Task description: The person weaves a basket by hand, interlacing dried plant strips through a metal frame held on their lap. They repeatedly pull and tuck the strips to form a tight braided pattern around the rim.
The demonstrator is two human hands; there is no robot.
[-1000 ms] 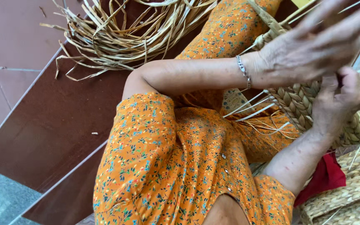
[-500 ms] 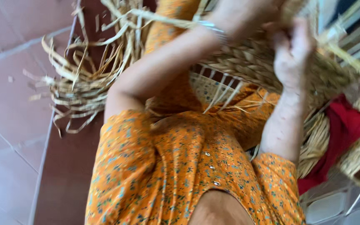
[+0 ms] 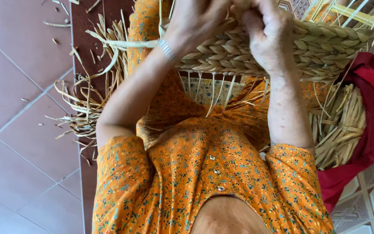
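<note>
- The left hand (image 3: 195, 21) has its fingers curled tight over the upper edge of a woven straw basket (image 3: 317, 47), pinching the braided rim near the top of the view; the fingertips are hidden behind the weave.
- The right hand (image 3: 267, 37) sits just beside it, touching the same rim, its fingers bent and closed down on the thick plaited band.
- A metal bracelet (image 3: 166, 48) circles the left wrist.
- The basket lies across the person's lap, its plaited band running sideways toward the right, with loose straw ends (image 3: 213, 93) hanging from its lower edge over the lap.
- Both forearms come out of the short sleeves of an orange flowered dress (image 3: 204, 173) with small buttons down the front.
- A bundle of dried straw strips (image 3: 340, 125) rests on a red cloth (image 3: 371, 86) at the person's right.
- A loose heap of straw (image 3: 89, 104) lies at the left on a dark brown mat (image 3: 91, 17).
- Around it is a pinkish tiled floor (image 3: 18, 130) with scattered bits of straw.
</note>
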